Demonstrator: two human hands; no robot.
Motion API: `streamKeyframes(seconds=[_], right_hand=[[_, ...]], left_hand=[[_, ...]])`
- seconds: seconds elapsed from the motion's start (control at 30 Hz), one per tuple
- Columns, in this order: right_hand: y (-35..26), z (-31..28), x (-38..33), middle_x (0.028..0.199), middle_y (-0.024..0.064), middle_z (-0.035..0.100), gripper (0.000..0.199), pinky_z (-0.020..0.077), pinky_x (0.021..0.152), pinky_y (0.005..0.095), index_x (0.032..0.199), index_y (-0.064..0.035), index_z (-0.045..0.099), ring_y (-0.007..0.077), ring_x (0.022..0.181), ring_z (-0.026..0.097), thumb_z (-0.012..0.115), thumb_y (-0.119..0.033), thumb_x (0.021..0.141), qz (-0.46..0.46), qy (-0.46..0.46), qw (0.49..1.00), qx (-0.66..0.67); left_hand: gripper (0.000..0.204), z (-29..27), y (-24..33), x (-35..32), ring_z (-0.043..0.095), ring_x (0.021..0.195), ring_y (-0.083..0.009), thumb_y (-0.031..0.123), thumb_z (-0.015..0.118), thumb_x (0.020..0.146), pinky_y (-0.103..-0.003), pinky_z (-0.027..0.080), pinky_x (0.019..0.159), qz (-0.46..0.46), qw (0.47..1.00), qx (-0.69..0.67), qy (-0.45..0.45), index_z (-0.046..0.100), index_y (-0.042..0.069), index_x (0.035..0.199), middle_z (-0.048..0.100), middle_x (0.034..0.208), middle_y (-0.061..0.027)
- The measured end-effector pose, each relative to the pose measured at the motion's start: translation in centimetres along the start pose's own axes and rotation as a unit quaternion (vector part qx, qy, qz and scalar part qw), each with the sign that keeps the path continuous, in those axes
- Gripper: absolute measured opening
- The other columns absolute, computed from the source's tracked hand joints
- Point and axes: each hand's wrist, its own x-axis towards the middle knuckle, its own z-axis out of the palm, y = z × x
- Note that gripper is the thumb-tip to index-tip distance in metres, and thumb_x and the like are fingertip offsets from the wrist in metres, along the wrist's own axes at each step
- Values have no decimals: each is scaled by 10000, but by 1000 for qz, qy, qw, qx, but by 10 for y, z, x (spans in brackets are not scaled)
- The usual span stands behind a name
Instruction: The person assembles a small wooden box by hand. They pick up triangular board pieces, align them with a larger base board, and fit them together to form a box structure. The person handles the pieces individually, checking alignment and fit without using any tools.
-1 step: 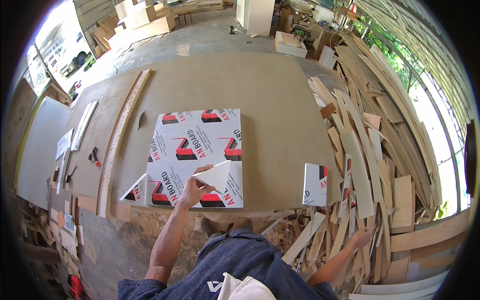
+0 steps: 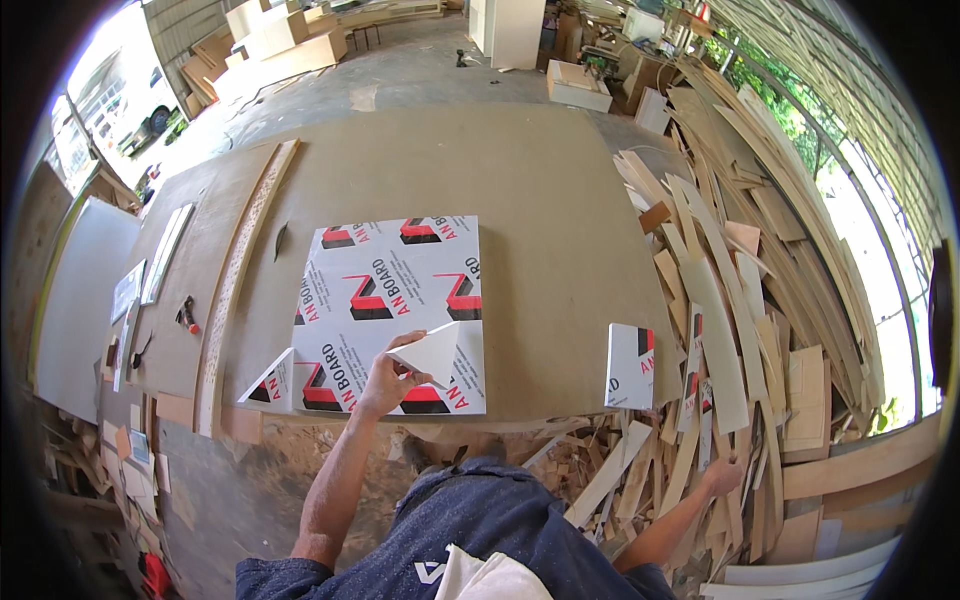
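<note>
My left hand (image 2: 383,382) is closed on a white triangular board piece (image 2: 428,350), thumb and fingers pinching its left side. It is held over the near part of a square board (image 2: 385,265) wrapped in printed silver, red and black film. Beside that board's near left corner stands another triangular piece (image 2: 272,382) with the same print. Out to the right, my right hand (image 2: 722,474) is over the wood scraps beyond the table's near right corner. Its fingers are curled together, and anything in them is too small to make out.
On the brown worktable (image 2: 540,200) a rectangular film-covered offcut (image 2: 628,368) lies near the right edge. A long wooden strip (image 2: 245,270) and a red-tipped hand tool (image 2: 188,315) are on the left. Piled wood strips (image 2: 715,310) crowd the right side.
</note>
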Motion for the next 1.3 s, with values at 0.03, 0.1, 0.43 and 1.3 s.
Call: streamKeyframes(seconds=[0.03,0.1,0.43,1.3], right_hand=[[-16,-19,-16,1043,149,761,316,545,776,446,1034,-53,768,339,921,715,676,-348,965,-5,-40,999,-3],[-13,-25,-35,1001,137,756,273,549,748,430,1031,-50,751,329,871,712,682,-307,972,-48,-92,994,40],[-167,-29,-282,979,144,696,263,570,739,368,1090,-2,708,268,817,698,769,-130,869,-443,-456,640,431],[-246,-57,-378,927,218,682,300,573,690,484,1103,22,660,432,791,679,703,-131,849,-546,-432,562,446]], left_hand=[[699,1,-2,-3,601,1250,-195,-48,828,803,-349,557,1013,2,1000,30,-5,514,31,1422,549,1468,-118],[726,21,10,-4,596,1275,-210,-5,859,776,-368,528,1056,-1,996,82,-17,526,48,1419,547,1479,-116],[705,84,5,-25,549,1321,-336,163,855,791,-428,508,1059,126,929,343,-64,531,93,1413,534,1462,-126],[813,59,-10,-81,560,1313,-336,155,797,822,-447,500,1048,115,980,144,73,406,25,1523,477,1512,-214]])
